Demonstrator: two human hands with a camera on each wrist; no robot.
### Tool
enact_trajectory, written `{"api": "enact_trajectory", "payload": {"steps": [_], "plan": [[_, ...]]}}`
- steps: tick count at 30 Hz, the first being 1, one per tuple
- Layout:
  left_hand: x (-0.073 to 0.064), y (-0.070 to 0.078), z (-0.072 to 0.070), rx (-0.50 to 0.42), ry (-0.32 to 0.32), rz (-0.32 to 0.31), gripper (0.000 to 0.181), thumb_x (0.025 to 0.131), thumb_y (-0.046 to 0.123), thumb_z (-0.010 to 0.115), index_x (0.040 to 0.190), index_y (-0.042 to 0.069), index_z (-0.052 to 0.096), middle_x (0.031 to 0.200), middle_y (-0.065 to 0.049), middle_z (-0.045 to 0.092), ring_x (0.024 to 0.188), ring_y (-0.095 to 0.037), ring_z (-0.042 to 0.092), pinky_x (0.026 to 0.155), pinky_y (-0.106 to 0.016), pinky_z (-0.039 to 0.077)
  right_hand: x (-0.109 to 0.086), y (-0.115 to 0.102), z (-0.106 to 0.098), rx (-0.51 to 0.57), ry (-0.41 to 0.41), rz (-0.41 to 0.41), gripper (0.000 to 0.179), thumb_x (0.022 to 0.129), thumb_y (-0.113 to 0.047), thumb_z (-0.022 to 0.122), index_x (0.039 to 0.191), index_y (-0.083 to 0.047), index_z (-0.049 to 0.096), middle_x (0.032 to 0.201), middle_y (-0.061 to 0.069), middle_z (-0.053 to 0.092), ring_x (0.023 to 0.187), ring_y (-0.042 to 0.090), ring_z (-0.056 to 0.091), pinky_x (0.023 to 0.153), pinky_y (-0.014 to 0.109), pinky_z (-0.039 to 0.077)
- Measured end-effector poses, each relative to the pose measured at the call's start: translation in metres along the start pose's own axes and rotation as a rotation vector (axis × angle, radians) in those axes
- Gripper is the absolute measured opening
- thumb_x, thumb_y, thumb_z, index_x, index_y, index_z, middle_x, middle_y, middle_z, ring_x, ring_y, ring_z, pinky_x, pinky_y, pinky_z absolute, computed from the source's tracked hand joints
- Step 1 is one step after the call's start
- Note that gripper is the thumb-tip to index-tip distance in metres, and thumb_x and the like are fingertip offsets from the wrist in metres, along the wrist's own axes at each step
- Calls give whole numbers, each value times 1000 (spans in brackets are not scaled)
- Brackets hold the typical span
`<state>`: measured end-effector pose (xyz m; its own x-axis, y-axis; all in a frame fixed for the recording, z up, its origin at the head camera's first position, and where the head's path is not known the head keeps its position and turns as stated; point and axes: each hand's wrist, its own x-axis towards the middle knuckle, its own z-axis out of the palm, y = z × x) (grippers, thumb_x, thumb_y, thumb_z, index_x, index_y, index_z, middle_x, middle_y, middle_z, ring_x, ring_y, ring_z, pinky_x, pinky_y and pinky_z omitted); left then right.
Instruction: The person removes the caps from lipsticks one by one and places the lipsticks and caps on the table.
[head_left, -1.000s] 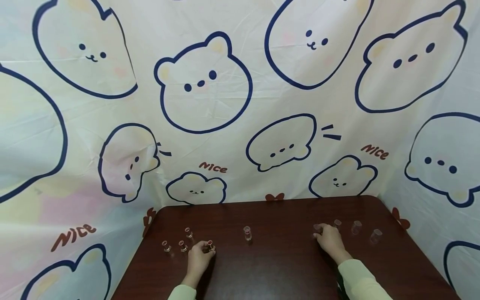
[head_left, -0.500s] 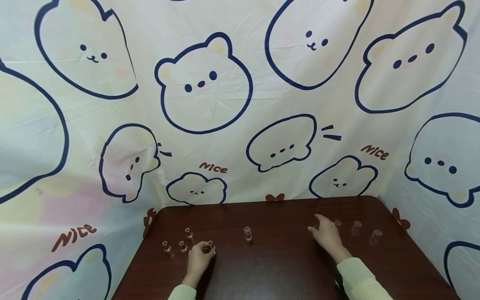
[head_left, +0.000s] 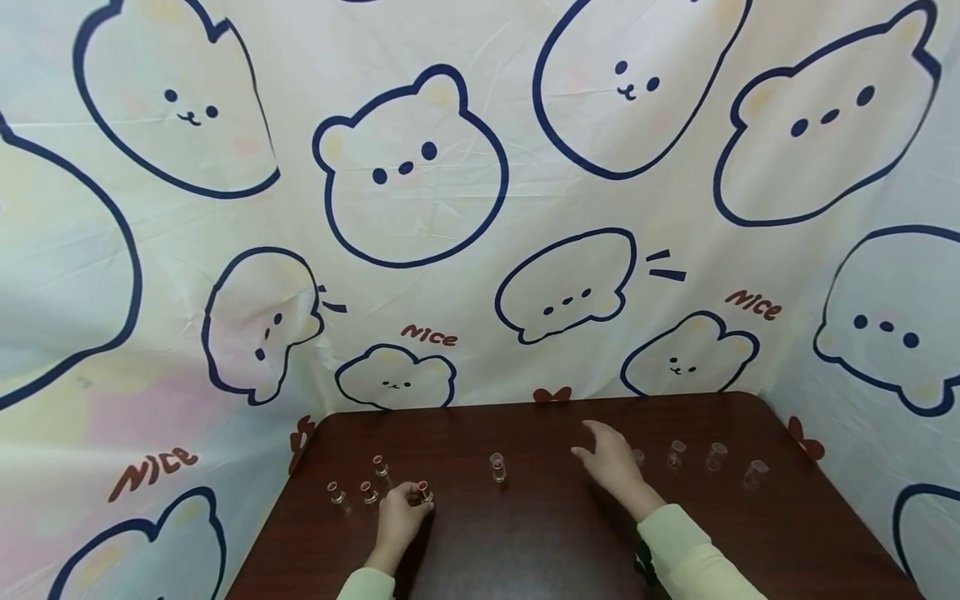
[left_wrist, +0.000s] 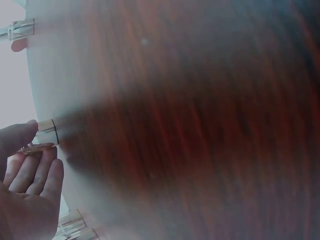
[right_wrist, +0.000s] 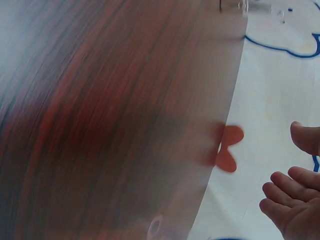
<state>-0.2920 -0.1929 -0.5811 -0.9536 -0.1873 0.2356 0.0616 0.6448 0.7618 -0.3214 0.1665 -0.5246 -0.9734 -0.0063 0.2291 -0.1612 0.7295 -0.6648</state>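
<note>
My left hand (head_left: 399, 517) pinches a small lipstick tube (head_left: 424, 492) with a shiny base and reddish top, standing on the brown table. In the left wrist view, thumb and fingers meet around that lipstick (left_wrist: 48, 132). Three similar lipsticks (head_left: 368, 492) stand just left of the hand. A lipstick under a clear cap (head_left: 498, 468) stands mid-table, between the two hands. My right hand (head_left: 613, 468) is over the table to its right, thumb and fingers spread and nothing between them. Several clear caps (head_left: 677, 455) stand to the right of that hand, one partly hidden behind it.
The dark brown table (head_left: 517, 542) has its far edge against a cartoon-printed cloth (head_left: 472, 292), which also hangs at both sides. Pale green sleeves (head_left: 697, 550) cover the forearms.
The right hand has left the leftmost clear cap, spread its fingers and moved left toward the middle. The left hand keeps its hold on the lipstick in the same place.
</note>
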Motion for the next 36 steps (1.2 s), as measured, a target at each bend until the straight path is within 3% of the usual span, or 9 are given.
{"api": "enact_trajectory", "payload": {"steps": [11, 25, 36], "plan": [[0, 3, -3, 5, -17, -15, 21, 70, 0, 82, 87, -2, 70, 80, -10, 71, 80, -29, 68, 75, -48, 50, -4, -36, 46, 82, -70, -41, 47, 87, -17, 75, 127, 1, 60, 124, 18, 61, 116, 36, 56, 90, 50, 48], [0, -2, -2, -6, -25, 10, 19, 68, 0, 82, 82, 1, 69, 77, -8, 71, 76, -25, 69, 73, -45, 51, -6, -56, 88, 122, -170, -82, 45, 85, -21, 76, 123, 0, 62, 121, 16, 63, 112, 35, 58, 84, 49, 51], [3, -3, 0, 6, -17, 4, 20, 67, 0, 83, 81, 2, 69, 77, -8, 71, 76, -25, 68, 73, -45, 50, -2, -60, 108, 149, -160, -60, 32, 83, -21, 78, 109, -6, 68, 95, 4, 66, 86, 21, 63, 69, 39, 53]]}}
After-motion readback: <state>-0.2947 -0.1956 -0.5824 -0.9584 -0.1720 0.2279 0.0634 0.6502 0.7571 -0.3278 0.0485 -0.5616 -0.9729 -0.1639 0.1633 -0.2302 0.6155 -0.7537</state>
